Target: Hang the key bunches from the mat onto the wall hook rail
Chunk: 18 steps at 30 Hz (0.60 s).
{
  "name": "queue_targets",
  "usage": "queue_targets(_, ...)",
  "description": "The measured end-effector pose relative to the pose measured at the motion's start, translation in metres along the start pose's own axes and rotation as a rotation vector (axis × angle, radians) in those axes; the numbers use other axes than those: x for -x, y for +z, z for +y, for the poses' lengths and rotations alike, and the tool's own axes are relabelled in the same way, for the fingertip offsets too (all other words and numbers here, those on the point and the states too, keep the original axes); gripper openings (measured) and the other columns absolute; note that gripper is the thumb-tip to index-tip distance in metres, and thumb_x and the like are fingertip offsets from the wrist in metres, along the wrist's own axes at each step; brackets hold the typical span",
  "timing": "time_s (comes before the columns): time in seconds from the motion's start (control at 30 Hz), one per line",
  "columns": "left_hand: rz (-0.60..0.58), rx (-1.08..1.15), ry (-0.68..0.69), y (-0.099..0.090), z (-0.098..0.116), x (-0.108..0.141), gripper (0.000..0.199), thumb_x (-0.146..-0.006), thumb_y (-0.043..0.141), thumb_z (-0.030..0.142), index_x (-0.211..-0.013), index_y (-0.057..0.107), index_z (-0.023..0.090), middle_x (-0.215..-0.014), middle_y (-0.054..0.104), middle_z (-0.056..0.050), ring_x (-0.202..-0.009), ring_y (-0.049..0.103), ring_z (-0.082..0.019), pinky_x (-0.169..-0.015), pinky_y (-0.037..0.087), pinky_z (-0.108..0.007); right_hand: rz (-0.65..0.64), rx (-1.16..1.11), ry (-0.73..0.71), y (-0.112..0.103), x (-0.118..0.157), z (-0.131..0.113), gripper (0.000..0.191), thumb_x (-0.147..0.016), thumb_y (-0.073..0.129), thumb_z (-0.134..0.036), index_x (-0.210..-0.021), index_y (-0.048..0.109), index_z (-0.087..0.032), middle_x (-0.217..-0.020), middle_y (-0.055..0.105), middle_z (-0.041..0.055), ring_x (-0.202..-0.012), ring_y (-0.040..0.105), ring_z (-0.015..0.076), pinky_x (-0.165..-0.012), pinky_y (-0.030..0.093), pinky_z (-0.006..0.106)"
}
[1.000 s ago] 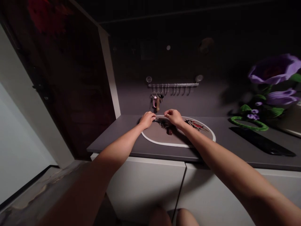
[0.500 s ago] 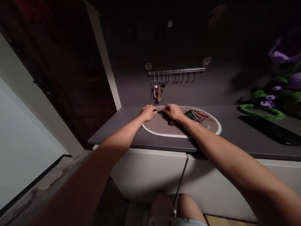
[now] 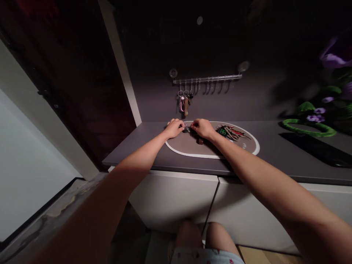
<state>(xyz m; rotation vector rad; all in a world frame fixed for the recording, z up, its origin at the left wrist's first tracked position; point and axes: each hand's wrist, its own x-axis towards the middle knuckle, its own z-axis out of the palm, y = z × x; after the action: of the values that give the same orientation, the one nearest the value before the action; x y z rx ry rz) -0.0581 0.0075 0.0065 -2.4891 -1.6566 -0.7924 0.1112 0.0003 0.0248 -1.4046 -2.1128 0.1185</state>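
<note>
A small bunch of keys (image 3: 186, 129) with a ring lies low over the oval mat (image 3: 187, 148), between my two hands. From the left, my left hand (image 3: 175, 128) pinches its edge with curled fingers. My right hand (image 3: 202, 128) is closed at the other side of the bunch, thumb and fingertips together; exactly which part it grips is hidden. Just below the right hand shows a small brown block (image 3: 200, 141), perhaps joined to the keys. To the right, a pile of cords and a black tag with a green mark (image 3: 223, 131) rests on the mat.
A clear hook rail (image 3: 207, 79) is fixed on the dark wall, with several keys and key fobs (image 3: 186, 104) hanging at its left end. A black long object (image 3: 316, 149), a green ring (image 3: 308, 128) and purple flowers (image 3: 316, 115) occupy the counter's right side.
The view has tilted down slightly, so the rail and counter sit higher in the picture. Both hands stay at the keys, with a dark key now showing more plainly between them.
</note>
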Motion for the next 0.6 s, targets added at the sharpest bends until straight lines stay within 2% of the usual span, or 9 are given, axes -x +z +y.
queue_targets(0.2, 0.047, -0.004, 0.036, -0.010, 0.004, 0.001, 0.011, -0.076, 0.053, 0.023, -0.081, 0.062, 0.018, -0.092, 0.062, -0.004, -0.095, 0.047, -0.019, -0.085, 0.033, -0.033, -0.015, 0.017, -0.008, -0.001, 0.000, 0.000, 0.011, -0.074, 0.059, -0.021, -0.080, 0.067, -0.017, -0.077, 0.067, 0.0053, -0.070, 0.057, 0.0150, -0.065, 0.038, 0.022)
queue_targets(0.4, 0.115, 0.089, 0.042, -0.015, 0.009, 0.001, 0.012, -0.073, 0.055, 0.022, -0.077, 0.063, 0.015, -0.082, 0.066, -0.003, -0.079, 0.055, -0.015, -0.079, 0.038, -0.029, 0.021, -0.109, -0.054, -0.001, 0.000, 0.001, 0.004, -0.066, 0.067, -0.016, -0.070, 0.067, -0.017, -0.068, 0.066, 0.0035, -0.065, 0.057, 0.0141, -0.067, 0.040, 0.022)
queue_targets(0.6, 0.168, 0.298, -0.005, -0.015, 0.013, 0.001, 0.009, -0.069, 0.058, 0.020, -0.072, 0.064, 0.013, -0.070, 0.064, -0.002, -0.067, 0.055, -0.011, -0.066, 0.041, -0.022, -0.072, -0.010, -0.101, -0.005, 0.003, -0.004, 0.014, -0.073, 0.058, -0.022, -0.084, 0.067, -0.018, -0.082, 0.068, 0.0043, -0.072, 0.059, 0.0138, -0.068, 0.040, 0.022)
